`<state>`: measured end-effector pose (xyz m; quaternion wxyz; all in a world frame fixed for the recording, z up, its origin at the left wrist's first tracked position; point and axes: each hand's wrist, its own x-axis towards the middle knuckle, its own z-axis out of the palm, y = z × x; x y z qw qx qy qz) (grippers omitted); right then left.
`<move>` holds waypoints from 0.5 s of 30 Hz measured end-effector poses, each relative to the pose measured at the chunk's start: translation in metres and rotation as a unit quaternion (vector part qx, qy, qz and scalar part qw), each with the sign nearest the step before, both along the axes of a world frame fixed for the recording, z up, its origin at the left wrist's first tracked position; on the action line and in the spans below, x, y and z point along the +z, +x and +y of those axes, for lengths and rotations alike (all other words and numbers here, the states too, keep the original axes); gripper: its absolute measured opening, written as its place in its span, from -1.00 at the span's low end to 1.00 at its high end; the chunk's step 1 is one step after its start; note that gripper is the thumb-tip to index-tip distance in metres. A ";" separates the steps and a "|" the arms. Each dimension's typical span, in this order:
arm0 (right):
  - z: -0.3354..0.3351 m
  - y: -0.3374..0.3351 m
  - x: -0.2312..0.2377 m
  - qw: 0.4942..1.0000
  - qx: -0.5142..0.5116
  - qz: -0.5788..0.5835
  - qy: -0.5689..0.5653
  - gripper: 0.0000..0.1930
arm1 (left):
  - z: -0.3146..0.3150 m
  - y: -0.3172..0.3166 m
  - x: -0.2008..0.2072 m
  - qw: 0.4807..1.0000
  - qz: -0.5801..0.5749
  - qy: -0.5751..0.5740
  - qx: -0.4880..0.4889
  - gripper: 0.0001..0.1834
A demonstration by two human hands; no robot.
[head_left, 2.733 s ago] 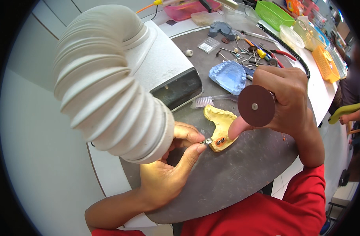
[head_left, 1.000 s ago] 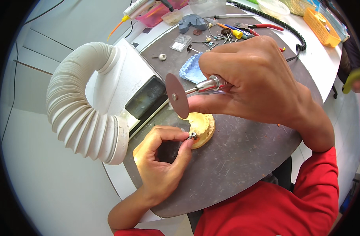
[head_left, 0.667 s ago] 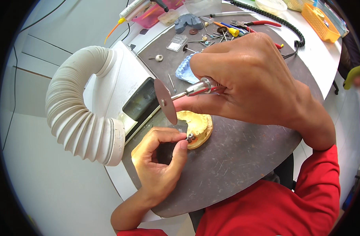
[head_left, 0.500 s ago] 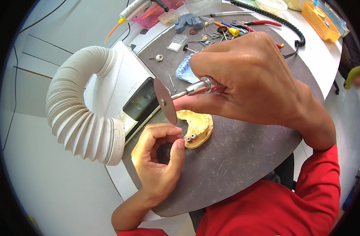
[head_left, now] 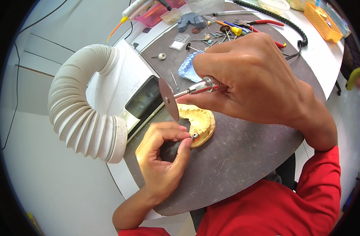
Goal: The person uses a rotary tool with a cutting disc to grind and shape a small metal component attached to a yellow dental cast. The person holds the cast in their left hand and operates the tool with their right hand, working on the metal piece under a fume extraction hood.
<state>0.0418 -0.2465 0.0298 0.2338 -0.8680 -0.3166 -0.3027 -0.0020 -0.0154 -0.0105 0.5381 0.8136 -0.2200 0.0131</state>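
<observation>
My right hand [head_left: 252, 74] is closed around a metal rotary handpiece [head_left: 205, 85]. At the handpiece's tip a thin reddish-brown cutting disc [head_left: 168, 100] stands almost edge-up, above my left hand and apart from it. A yellow dental cast [head_left: 205, 118] lies on the table below. My left hand [head_left: 162, 159] reaches its near left end, thumb and forefinger pinched on a small dark metal cylinder there, mostly hidden by the fingertips. Beside them a second small metal cylinder [head_left: 195, 135] with a hollow top shows on the cast. A blue dental cast [head_left: 187, 69] is partly behind my right hand.
A ribbed white suction hose [head_left: 65, 102] curves beside a white box with a dark window [head_left: 142, 98] at left. Farther back on the grey table [head_left: 227, 169] lie burs, red-handled pliers [head_left: 266, 22] and a grey mould [head_left: 190, 21]. A coiled black cord [head_left: 294, 29] runs at back right.
My left hand has moved slightly right, and its thumb and forefinger have closed on one of the two metal cylinders. My right hand holds the handpiece nearly as before.
</observation>
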 end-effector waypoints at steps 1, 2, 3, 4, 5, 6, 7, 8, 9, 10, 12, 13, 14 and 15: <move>0.001 0.001 -0.001 1.000 0.012 0.015 0.005 -0.55 | 0.001 -0.001 0.001 1.000 0.002 0.004 0.003 -0.82; 0.001 0.001 -0.004 0.999 0.023 0.029 0.011 -0.56 | 0.002 -0.002 0.001 1.000 0.001 -0.002 0.003 -0.80; 0.001 0.002 -0.004 0.998 0.039 0.052 0.012 -0.57 | 0.002 -0.003 0.001 1.000 0.000 -0.008 0.004 -0.78; -0.001 0.002 -0.005 0.996 0.049 0.076 0.010 -0.58 | 0.001 -0.002 0.000 1.000 0.000 -0.018 0.001 -0.76; -0.003 0.001 -0.005 0.992 0.063 0.108 0.005 -0.60 | 0.000 0.000 0.000 1.000 -0.005 0.004 -0.007 -0.73; -0.004 0.001 -0.004 0.988 0.068 0.137 -0.001 -0.62 | -0.002 0.001 0.002 0.999 -0.010 0.026 -0.015 -0.70; -0.005 0.000 -0.003 0.984 0.071 0.165 -0.006 -0.64 | -0.003 0.003 0.002 0.998 -0.015 0.048 -0.023 -0.67; -0.003 -0.002 -0.001 0.979 0.075 0.188 -0.008 -0.66 | -0.001 0.001 0.003 0.998 -0.027 0.056 -0.023 -0.63; -0.001 -0.003 0.000 0.976 0.081 0.201 -0.008 -0.67 | 0.002 -0.002 0.006 0.998 -0.012 0.061 -0.025 -0.63; -0.002 -0.003 -0.001 0.973 0.078 0.217 -0.011 -0.67 | 0.003 -0.002 0.004 0.997 0.005 0.061 -0.036 -0.62; -0.004 -0.003 -0.006 0.971 0.075 0.225 -0.016 -0.67 | 0.003 0.000 0.000 0.997 0.016 0.061 -0.050 -0.62; -0.005 -0.003 -0.008 0.971 0.076 0.226 -0.017 -0.67 | 0.003 0.000 0.000 0.997 0.012 0.062 -0.051 -0.63; -0.005 -0.003 -0.008 0.971 0.076 0.224 -0.022 -0.67 | 0.002 -0.001 0.000 0.997 0.008 0.062 -0.053 -0.63; -0.005 -0.003 -0.008 0.970 0.076 0.230 -0.025 -0.67 | 0.002 -0.001 0.000 0.996 0.005 0.064 -0.054 -0.63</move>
